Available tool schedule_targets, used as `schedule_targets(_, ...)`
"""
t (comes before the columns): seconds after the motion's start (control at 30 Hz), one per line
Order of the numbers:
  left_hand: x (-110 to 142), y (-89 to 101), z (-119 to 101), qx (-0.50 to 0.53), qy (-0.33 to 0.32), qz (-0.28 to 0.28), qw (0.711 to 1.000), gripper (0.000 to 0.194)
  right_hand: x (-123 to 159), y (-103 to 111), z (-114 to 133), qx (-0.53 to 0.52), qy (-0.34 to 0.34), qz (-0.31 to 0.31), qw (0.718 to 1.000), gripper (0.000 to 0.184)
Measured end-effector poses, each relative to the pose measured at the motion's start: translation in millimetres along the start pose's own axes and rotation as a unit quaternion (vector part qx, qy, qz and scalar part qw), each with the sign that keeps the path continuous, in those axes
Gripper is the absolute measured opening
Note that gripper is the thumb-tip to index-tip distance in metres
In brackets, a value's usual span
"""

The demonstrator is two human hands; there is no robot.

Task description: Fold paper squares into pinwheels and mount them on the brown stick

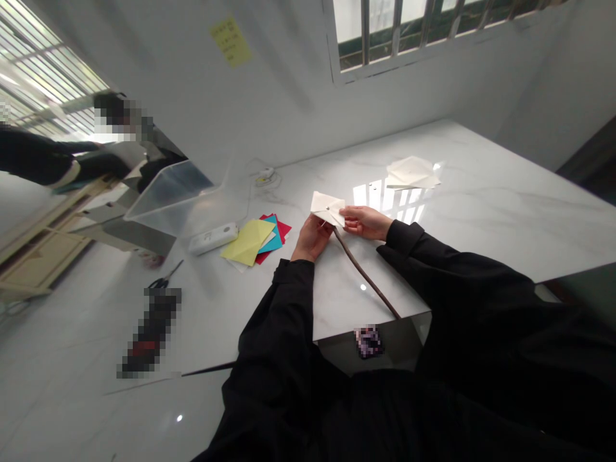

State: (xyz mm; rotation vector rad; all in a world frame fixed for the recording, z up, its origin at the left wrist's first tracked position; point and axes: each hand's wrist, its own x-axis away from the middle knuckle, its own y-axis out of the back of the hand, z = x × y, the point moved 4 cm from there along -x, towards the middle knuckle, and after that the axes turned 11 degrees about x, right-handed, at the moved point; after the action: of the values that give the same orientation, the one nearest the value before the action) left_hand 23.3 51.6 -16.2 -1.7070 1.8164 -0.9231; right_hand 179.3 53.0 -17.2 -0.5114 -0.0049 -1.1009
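A folded white paper piece (327, 208) with a small dark dot near its middle is held up above the white marble table (481, 205). My right hand (366, 222) pinches its right corner between the fingers. My left hand (312, 237) is close under the paper and grips the top of a thin brown stick (366, 274). The stick seems to run from behind the paper, down toward the near table edge. Where its tip meets the paper is hidden.
Farther along the table lie loose white paper sheets (412, 173). On the left are yellow, blue and red paper squares (248, 242), a white power bank (213, 239), a clear plastic box (168, 199) and scissors (163, 276). A co-worker's dark sleeve (43, 157) shows far left.
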Motion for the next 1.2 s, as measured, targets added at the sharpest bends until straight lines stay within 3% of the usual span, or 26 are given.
schedule_targets(0.1,-0.6,1.1,0.3,-0.007,0.000,-0.011,1.000,0.029,-0.3,2.0,-0.6,-0.025,0.001,-0.022,0.999,0.007)
schedule_targets(0.37,-2.2,1.9,1.0,-0.017,0.002,-0.025,1.000,0.032,0.2,2.4,-0.9,-0.021,0.006,-0.010,1.000,0.007)
schedule_targets(0.57,-2.1,1.3,0.6,-0.017,-0.010,-0.012,1.000,0.032,2.0,2.0,1.2,-0.008,0.011,-0.018,1.000,0.014)
schedule_targets(0.77,-7.7,9.3,-3.0,-0.091,-0.051,0.007,0.995,0.038,2.7,11.1,6.5,0.004,0.018,-0.047,0.999,0.020)
schedule_targets(0.93,-12.1,19.1,-2.1,-0.188,-0.098,-0.029,0.977,0.028,4.6,20.5,13.7,0.008,0.042,-0.092,0.995,0.030)
schedule_targets(1.07,-13.6,22.1,-5.6,-0.280,-0.146,-0.065,0.947,0.023,3.4,26.1,16.5,0.036,0.065,-0.127,0.989,0.031)
schedule_targets(1.13,-13.2,23.6,-10.9,-0.295,-0.167,-0.097,0.936,0.024,2.0,28.3,16.9,0.058,0.075,-0.142,0.985,0.030)
schedule_targets(1.2,-12.0,23.9,-15.1,-0.263,-0.161,-0.115,0.944,0.030,0.8,29.6,16.9,0.078,0.086,-0.151,0.982,0.030)
